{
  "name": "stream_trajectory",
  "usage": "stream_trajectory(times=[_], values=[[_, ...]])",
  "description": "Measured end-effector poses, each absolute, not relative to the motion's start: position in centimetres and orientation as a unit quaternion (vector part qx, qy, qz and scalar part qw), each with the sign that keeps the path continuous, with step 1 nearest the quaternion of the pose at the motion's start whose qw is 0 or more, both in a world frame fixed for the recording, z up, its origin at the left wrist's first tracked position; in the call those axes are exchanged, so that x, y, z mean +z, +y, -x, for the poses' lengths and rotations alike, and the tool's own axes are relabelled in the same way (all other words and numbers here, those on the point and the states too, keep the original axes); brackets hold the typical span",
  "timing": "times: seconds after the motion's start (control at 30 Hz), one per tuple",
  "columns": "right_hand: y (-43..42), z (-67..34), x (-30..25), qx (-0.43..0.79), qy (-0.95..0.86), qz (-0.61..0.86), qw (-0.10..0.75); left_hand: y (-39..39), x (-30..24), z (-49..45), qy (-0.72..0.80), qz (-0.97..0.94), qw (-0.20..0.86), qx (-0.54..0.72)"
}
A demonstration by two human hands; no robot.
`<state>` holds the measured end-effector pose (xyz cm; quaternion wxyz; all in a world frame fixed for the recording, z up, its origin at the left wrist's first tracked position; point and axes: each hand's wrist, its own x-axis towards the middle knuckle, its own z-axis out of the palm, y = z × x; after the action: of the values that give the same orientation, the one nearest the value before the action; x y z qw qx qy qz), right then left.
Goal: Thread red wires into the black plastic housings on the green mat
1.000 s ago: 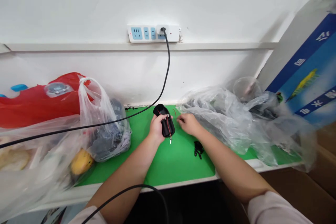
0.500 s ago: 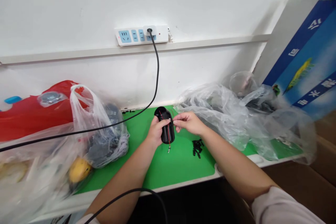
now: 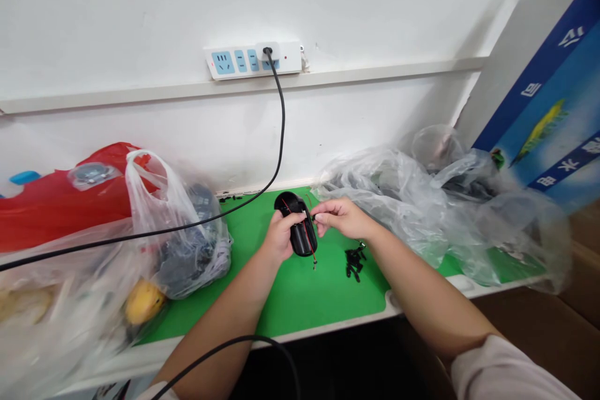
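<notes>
The left hand grips a black oval housing while the right hand pinches a thin wire at its edge; a hard tug could snap it.

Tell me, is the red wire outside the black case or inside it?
Outside: the red wire runs over the black case in the left hand, and its end sticks out past the case.

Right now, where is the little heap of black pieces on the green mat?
In the head view, the black pieces lie on the green mat, below the right hand, right of the black casing.
</notes>
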<state>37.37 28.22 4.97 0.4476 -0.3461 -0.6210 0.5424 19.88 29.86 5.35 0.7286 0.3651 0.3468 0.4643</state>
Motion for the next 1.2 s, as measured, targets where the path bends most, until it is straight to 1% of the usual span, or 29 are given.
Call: stream_trajectory(times=[0.1, 0.17, 0.4, 0.53, 0.7, 0.97, 1.2], values=[[28.1, -37.3, 5.2, 0.495, -0.645, 0.343, 0.471, 29.8, 5.4, -20.0, 0.352, -0.369, 0.722, 0.468], [28.1, -37.1, 5.1, 0.484, -0.637, 0.343, 0.493, 29.8, 5.4, -20.0, 0.356, -0.367, 0.719, 0.471], [28.4, -36.6, 4.5, 0.527, -0.578, 0.38, 0.494, 29.9, 5.0, -20.1, 0.348, -0.393, 0.716, 0.459], [28.4, -36.5, 4.8, 0.538, -0.549, 0.383, 0.512, 29.9, 4.7, -20.0, 0.369, -0.394, 0.702, 0.465], [28.1, -36.7, 5.3, 0.536, -0.56, 0.395, 0.493, 29.9, 4.7, -19.9, 0.38, -0.399, 0.704, 0.447], [27.9, -36.6, 5.3, 0.533, -0.547, 0.412, 0.496, 29.9, 5.0, -19.7, 0.372, -0.446, 0.695, 0.423], [27.9, -36.3, 5.1, 0.582, -0.482, 0.421, 0.502, 30.0, 4.8, -19.6, 0.372, -0.481, 0.676, 0.417]])
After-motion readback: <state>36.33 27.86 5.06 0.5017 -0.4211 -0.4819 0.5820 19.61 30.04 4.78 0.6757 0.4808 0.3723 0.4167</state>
